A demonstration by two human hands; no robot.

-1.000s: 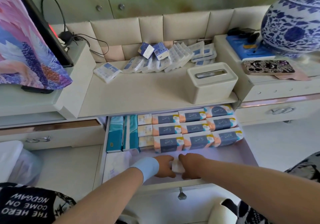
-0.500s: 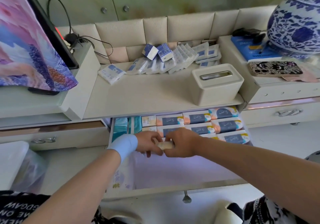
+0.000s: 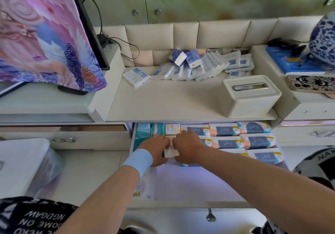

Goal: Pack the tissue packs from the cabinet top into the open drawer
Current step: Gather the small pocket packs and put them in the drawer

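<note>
Small cream tissue pack point(image 3: 171, 154): in the open drawer point(image 3: 199, 184), just below the "Face" pack point(image 3: 172, 129). Probably light, soft and slippery in its film; best gripped by the side edges. Left hand point(image 3: 155, 151) and right hand point(image 3: 188, 148) pinch it from either side with curled fingers. Blue-white packs point(image 3: 181, 70) lie on the cabinet top point(image 3: 172, 103).

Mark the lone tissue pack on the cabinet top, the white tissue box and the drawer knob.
lone tissue pack point(image 3: 136, 76): head view, middle of wrapper.
white tissue box point(image 3: 253, 105): head view, front wall.
drawer knob point(image 3: 210, 217): head view, metal head.
</note>
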